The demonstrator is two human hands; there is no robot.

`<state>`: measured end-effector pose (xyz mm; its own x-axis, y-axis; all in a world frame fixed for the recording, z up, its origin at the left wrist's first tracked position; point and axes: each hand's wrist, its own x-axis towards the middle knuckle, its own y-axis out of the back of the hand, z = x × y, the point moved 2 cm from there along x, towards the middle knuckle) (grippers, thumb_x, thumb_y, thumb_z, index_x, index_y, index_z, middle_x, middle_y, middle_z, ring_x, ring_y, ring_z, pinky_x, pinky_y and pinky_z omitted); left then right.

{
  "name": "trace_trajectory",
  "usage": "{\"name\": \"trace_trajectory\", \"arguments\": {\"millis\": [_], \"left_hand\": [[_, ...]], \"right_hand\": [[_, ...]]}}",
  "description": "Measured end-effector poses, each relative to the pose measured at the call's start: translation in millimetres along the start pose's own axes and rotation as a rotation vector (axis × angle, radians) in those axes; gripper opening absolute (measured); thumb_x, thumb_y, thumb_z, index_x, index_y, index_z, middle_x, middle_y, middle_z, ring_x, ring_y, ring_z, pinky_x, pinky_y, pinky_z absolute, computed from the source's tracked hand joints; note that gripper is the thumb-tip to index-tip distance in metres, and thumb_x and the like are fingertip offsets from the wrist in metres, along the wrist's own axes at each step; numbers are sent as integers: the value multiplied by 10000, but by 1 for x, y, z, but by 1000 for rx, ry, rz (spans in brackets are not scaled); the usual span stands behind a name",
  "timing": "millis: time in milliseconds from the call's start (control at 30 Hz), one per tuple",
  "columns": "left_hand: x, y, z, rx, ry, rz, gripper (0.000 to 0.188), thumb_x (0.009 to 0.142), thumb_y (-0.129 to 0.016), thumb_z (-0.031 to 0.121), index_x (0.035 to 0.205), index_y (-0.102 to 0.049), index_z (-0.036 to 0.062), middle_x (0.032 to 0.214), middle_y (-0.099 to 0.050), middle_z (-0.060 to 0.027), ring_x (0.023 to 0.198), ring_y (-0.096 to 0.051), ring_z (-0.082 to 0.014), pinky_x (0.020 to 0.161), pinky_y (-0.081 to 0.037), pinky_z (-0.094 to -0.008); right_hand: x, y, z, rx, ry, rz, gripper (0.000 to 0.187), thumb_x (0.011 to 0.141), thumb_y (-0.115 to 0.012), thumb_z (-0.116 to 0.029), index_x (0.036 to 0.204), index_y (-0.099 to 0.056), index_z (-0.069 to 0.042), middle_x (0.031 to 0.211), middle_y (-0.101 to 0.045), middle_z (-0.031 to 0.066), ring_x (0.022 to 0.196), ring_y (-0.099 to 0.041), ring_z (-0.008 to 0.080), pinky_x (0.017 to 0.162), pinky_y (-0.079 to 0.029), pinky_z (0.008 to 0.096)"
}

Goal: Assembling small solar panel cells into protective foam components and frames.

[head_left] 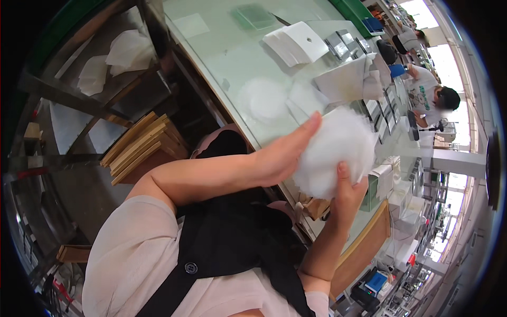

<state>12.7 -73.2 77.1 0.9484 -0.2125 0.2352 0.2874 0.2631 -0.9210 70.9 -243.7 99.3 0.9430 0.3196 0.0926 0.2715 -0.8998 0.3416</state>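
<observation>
Between my two hands is a rounded wad of white fibre stuffing [335, 145], raised above the table's near edge. My left hand [288, 154] presses its left side with the fingers held straight. My right hand [348, 193] grips the lower right of the wad, thumb on the near face and the other fingers hidden behind it. Another fluffy white wad [263, 99] lies on the table just beyond my left hand. Beside that are thin white pieces [306, 100], partly covered by the wad I hold.
The pale green tabletop [211, 31] carries a stack of white sheets [297, 43], dark-framed flat pieces [343, 43] and a green bin [359, 15]. Wooden boards [140, 148] stand at left. A person in a black cap [430, 98] works farther along the table.
</observation>
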Motion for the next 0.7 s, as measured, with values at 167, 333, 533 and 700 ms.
{"name": "trace_trajectory", "arguments": {"millis": [167,333,533,700], "left_hand": [[-11,24,3,248,-123,100,868,885,-543,550,1490,-161,59,1489,-306,-85,1357,-325,-216,1112,-267,-372],[-15,4,1,670,-112,93,817,819,-741,265,1436,-265,21,1348,-458,-99,1252,-414,-186,1028,-372,-352],[-19,-3,7,773,-312,390,680,841,-691,160,1397,-331,8,1335,-469,-124,1222,-460,-217,1013,-386,-358],[-7,-1,-1,1539,-792,237,787,715,-727,107,1399,-350,12,1396,-394,-202,1316,-371,-357,1057,-324,-456]], "right_hand": [[-10,3,-21,450,-9,43,571,868,-668,-138,1326,-410,85,1282,-528,175,1171,-515,252,1002,-406,360],[-10,-17,-15,455,-6,5,601,858,-672,-118,1353,-383,65,1295,-515,165,1175,-511,257,1007,-402,374],[-12,-27,-16,-364,216,314,730,808,-747,-219,1375,-356,21,1271,-504,108,1105,-516,217,937,-412,309],[-40,-55,-16,393,260,-55,1064,683,-777,-547,1423,-267,22,1452,-359,138,1285,-419,268,1032,-361,393]]}}
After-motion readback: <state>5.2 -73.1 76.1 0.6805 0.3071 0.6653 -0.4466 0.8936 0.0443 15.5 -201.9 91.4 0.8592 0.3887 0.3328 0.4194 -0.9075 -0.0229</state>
